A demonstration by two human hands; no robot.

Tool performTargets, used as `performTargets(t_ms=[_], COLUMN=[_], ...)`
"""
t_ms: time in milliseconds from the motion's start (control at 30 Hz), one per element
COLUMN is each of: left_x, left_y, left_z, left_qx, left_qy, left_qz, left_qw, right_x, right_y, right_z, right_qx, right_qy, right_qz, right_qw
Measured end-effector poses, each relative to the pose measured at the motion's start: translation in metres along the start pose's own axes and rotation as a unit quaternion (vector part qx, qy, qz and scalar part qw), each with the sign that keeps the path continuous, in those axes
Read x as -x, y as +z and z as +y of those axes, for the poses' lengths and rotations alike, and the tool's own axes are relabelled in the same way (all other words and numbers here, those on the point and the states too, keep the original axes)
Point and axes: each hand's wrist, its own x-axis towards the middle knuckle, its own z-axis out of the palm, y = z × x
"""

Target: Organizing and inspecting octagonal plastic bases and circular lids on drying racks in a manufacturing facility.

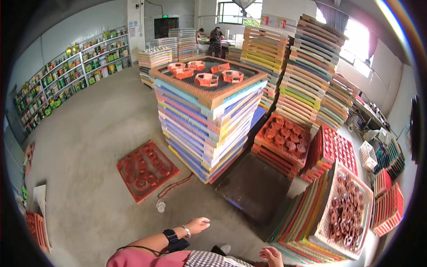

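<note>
My left hand (198,225) is out over the floor with its fingers loosely curled together and nothing seen in them; a dark watch and a bracelet sit on that wrist. At the lower edge my right hand (270,256) shows partly, fingers bent and apart, holding nothing visible. It is nearest to a stack of coloured trays (307,222), topped by a white mesh tray (324,218) of dark red ring-shaped parts (346,212). Ahead rises a tall stack of trays (200,129); its brown-framed mesh tray (209,99) carries several orange-red angular parts (207,80).
A red tray (129,189) of ring-shaped parts lies on the floor, near a reddish cord (173,184) and white discs (160,205). A dark flat platform (255,187) stands beside red tray stacks (275,158). Shelves of cans (66,75) line the left wall; people (216,42) work far back.
</note>
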Motion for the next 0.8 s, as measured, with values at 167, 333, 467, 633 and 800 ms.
performTargets(t_ms=[167,333,467,633,800], left_x=[-0.052,-0.098,-0.183,-0.295,-0.350], left_y=[-0.037,-0.065,-0.080,-0.077,-0.088], left_z=[0.013,0.011,-0.005,0.078,0.180], left_qx=[0.134,0.188,0.183,0.086,0.002], left_qy=[-0.047,-0.081,-0.067,0.036,0.045], left_qz=[0.075,0.093,0.088,0.013,-0.009], left_qw=[0.987,0.974,0.977,0.996,0.999], right_x=[-0.113,-0.194,-0.257,-0.311,-0.359], right_y=[0.004,0.014,-0.004,-0.045,-0.085], right_z=[-0.073,-0.141,-0.154,-0.194,-0.270], right_qx=[0.066,0.107,0.070,-0.018,0.047], right_qy=[-0.059,-0.020,0.030,0.005,-0.047], right_qz=[-0.114,-0.131,-0.085,-0.071,0.021], right_qw=[0.989,0.985,0.993,0.997,0.998])
